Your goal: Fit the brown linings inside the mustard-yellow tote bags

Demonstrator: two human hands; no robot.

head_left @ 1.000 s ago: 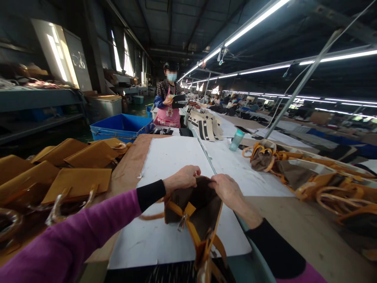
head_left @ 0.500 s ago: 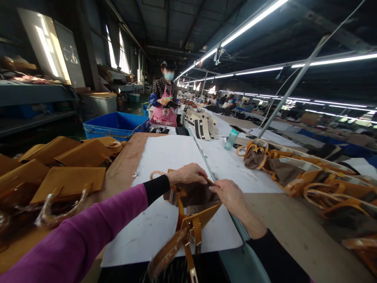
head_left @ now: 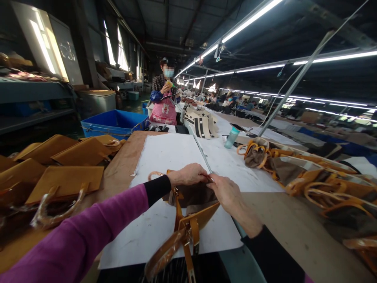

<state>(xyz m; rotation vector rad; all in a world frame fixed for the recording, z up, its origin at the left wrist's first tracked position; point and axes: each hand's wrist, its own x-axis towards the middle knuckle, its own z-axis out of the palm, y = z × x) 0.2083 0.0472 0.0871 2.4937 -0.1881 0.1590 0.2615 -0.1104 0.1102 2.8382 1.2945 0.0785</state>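
A tan handbag with a brown lining lies open on a white sheet in front of me. My left hand pinches its far upper edge from the left. At the same edge, the fingers of my right hand are closed from the right, close against the left fingertips. The exact bit of edge between the fingers is hidden. A plastic-wrapped handle and buckled straps hang from the bag's near side, towards me.
Several tan bags are piled at the left. More open bags lie along the right. A blue bin, a teal bottle and striped pieces are farther off. A masked co-worker stands beyond, holding something yellow.
My right hand has shifted left along the bag's edge until its fingertips meet my left hand's. The co-worker has raised the yellow thing towards the chest.
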